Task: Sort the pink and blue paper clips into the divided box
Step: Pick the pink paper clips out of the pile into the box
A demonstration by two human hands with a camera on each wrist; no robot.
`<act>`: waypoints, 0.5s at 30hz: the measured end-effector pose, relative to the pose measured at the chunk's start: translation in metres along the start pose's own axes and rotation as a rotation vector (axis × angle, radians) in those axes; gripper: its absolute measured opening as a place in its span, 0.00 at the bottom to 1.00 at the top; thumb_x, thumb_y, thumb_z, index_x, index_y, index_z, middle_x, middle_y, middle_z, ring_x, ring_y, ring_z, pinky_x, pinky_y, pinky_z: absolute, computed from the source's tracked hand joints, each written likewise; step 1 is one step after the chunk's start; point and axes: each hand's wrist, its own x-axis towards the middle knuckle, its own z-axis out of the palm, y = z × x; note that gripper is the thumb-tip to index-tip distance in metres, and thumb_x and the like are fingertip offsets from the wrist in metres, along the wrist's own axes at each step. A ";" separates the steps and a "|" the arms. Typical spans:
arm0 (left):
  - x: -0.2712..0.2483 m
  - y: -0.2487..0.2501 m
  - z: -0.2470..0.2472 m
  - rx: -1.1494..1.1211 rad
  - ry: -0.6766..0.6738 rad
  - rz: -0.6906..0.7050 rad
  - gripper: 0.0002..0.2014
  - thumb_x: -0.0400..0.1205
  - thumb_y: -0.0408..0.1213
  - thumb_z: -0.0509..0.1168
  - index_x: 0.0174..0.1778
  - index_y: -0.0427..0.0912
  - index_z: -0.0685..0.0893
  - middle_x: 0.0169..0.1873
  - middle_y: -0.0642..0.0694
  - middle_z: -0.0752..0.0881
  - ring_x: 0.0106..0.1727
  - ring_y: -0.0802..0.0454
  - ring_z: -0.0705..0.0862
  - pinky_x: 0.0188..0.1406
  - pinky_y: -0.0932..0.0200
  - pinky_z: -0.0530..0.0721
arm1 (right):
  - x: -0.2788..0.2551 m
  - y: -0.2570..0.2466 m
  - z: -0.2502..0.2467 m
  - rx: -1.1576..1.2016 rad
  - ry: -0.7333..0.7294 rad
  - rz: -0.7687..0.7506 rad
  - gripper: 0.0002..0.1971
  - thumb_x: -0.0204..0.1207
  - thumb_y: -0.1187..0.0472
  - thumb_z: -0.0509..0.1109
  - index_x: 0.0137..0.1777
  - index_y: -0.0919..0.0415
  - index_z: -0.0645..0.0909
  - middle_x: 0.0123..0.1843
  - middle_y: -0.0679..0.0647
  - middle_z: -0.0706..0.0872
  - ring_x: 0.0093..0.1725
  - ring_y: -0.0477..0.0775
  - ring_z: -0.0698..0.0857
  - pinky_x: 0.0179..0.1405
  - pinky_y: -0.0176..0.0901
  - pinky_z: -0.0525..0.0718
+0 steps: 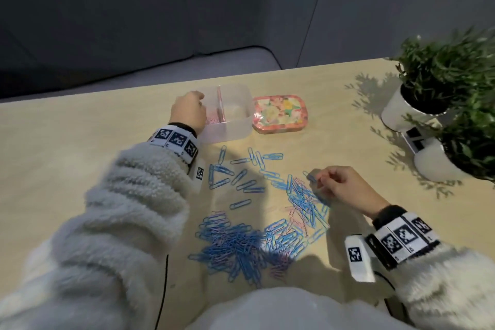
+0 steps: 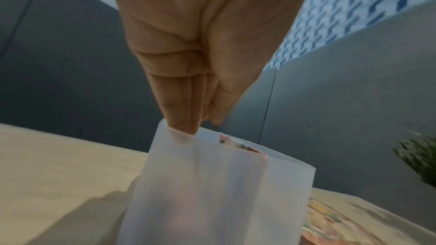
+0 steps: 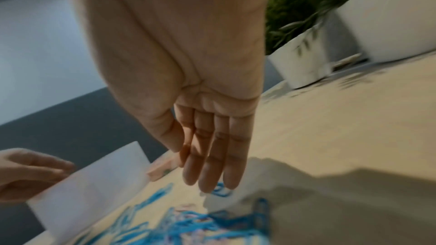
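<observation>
Paper clips [image 1: 241, 238], mostly blue, lie heaped at six o'clock on the worktop [image 1: 80, 126]. Left hand [image 1: 187, 111], fingers bunched together, dips into the divided box [image 1: 227, 126] at twelve; right hand [image 1: 340, 185] pinches a blue clip [image 1: 310, 177]. No readable writing shows.

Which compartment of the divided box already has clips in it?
The left compartment of the divided box, under the left hand, holds pink clips; the right one looks bare.

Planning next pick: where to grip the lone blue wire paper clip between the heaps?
Likely from above: the blue wire paper clip lies flat on the tan table, apart from others. Pinch its long sides mid-length, fingers across the narrow width.
</observation>
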 end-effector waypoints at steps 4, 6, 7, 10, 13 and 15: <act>-0.012 -0.002 -0.004 -0.101 0.051 0.122 0.19 0.81 0.25 0.52 0.66 0.36 0.78 0.64 0.35 0.82 0.64 0.39 0.81 0.69 0.51 0.76 | -0.018 0.022 -0.012 -0.049 0.077 -0.011 0.14 0.76 0.76 0.62 0.35 0.59 0.80 0.31 0.47 0.83 0.24 0.29 0.80 0.31 0.19 0.74; -0.025 0.003 -0.001 -0.166 0.110 0.232 0.16 0.79 0.27 0.53 0.59 0.36 0.81 0.57 0.36 0.85 0.57 0.39 0.83 0.62 0.48 0.81 | -0.025 0.026 -0.013 -0.130 0.093 -0.029 0.11 0.72 0.74 0.69 0.34 0.57 0.79 0.30 0.42 0.81 0.25 0.30 0.79 0.32 0.20 0.73; -0.034 0.009 0.001 -0.187 0.104 0.291 0.14 0.78 0.28 0.55 0.54 0.37 0.83 0.53 0.37 0.86 0.52 0.40 0.83 0.57 0.49 0.82 | -0.028 0.029 -0.012 -0.150 0.074 -0.024 0.12 0.69 0.72 0.72 0.32 0.56 0.79 0.28 0.45 0.81 0.23 0.35 0.78 0.30 0.23 0.73; -0.069 0.027 0.023 -0.103 -0.151 0.473 0.09 0.79 0.28 0.59 0.48 0.39 0.85 0.46 0.42 0.87 0.40 0.49 0.80 0.48 0.55 0.81 | -0.033 0.037 -0.001 -0.070 -0.035 -0.001 0.13 0.64 0.66 0.80 0.32 0.54 0.76 0.29 0.54 0.79 0.26 0.49 0.74 0.31 0.39 0.73; -0.105 0.038 0.055 0.044 -0.395 0.605 0.09 0.80 0.32 0.60 0.50 0.43 0.84 0.48 0.44 0.87 0.48 0.46 0.84 0.53 0.52 0.82 | -0.033 0.040 0.010 -0.111 -0.045 -0.014 0.15 0.61 0.63 0.82 0.41 0.57 0.77 0.32 0.51 0.77 0.31 0.50 0.74 0.36 0.44 0.73; -0.124 0.041 0.077 0.108 -0.522 0.654 0.09 0.81 0.35 0.59 0.53 0.43 0.83 0.51 0.45 0.85 0.52 0.46 0.83 0.54 0.52 0.80 | -0.031 0.040 0.012 -0.176 -0.010 -0.009 0.15 0.62 0.64 0.80 0.43 0.58 0.77 0.31 0.49 0.76 0.33 0.52 0.75 0.37 0.45 0.71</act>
